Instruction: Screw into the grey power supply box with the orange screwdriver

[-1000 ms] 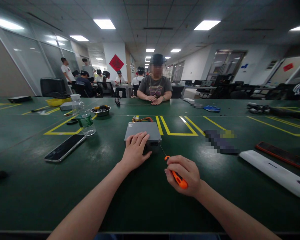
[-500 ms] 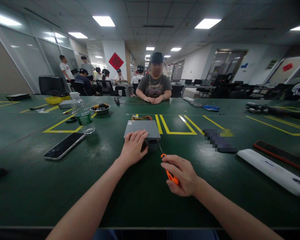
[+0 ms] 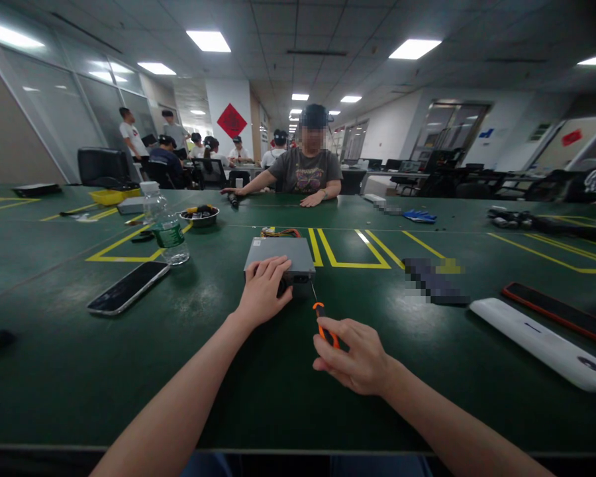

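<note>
A flat grey metal box [image 3: 284, 255] with coloured wires at its back lies on the green table [image 3: 79, 384] in front of me. My left hand [image 3: 262, 290] rests on the box's near left corner, fingers curled over its edge. My right hand [image 3: 353, 362] is closed on an orange-handled screwdriver [image 3: 324, 324]. The thin shaft of the screwdriver points at the box's near right face.
A phone [image 3: 128, 287] and a water bottle [image 3: 161, 225] lie to the left. A metal bowl [image 3: 199, 216] with parts sits further back. A white bar [image 3: 541, 342] and a dark red-edged strip [image 3: 556, 313] lie at the right. A person [image 3: 305, 169] sits across the table.
My right hand has turned and moved left with the screwdriver, bringing its tip closer to the box. The person opposite has stretched an arm out to the left.
</note>
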Demonstrator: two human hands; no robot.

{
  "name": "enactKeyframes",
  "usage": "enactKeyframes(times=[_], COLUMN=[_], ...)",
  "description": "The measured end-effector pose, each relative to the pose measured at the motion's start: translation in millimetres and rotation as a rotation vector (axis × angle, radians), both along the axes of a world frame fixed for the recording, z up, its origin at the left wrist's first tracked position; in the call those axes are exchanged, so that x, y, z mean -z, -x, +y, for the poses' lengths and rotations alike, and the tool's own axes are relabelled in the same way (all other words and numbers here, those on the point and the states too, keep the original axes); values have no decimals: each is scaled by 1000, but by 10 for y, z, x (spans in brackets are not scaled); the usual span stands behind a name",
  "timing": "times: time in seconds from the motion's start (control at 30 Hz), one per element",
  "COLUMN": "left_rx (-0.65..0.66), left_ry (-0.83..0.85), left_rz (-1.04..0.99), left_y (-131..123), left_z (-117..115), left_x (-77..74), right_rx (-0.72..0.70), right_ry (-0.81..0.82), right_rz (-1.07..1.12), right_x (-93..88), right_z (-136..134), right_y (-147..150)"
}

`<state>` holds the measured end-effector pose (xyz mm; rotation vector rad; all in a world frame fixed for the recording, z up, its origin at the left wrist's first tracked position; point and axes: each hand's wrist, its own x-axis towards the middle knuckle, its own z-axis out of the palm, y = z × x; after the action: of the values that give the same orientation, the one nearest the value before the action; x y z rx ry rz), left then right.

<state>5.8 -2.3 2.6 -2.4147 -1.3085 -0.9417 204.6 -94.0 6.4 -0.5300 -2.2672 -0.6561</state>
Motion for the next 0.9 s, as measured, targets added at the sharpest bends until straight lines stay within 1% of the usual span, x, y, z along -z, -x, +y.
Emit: enactKeyframes(times=[0.1,0.2,0.33,0.43,0.5,0.63,0.8,0.9], left_rx=[-5,-8,-13,-15,-16,-19,-33,-43], left_ry=[-1,-2,0,1,4,15,16,22], left_rz=[-3,-5,-10,-13,-9,-14,-30,-33], left_y=[-4,-8,-16,-21,-22,-24,-48,-65], left_z=[5,6,3,2,1,-7,-26,-49], left_x=[2,3,5,7,8,-2,-21,-27], right_rx=[-4,13,89,178,233,285,368,393], right_ry=[29,-16,-141,-175,-160,-103,56,65], right_rz=[-8,-23,1,23,27,-16,-28,-35], right_x=[11,1,-35,-48,-47,-44,-21,24], right_z=[-23,-39,-32,-12,-6,-44,-136,-175], right_y=[36,75,85,42,17,64,194,203])
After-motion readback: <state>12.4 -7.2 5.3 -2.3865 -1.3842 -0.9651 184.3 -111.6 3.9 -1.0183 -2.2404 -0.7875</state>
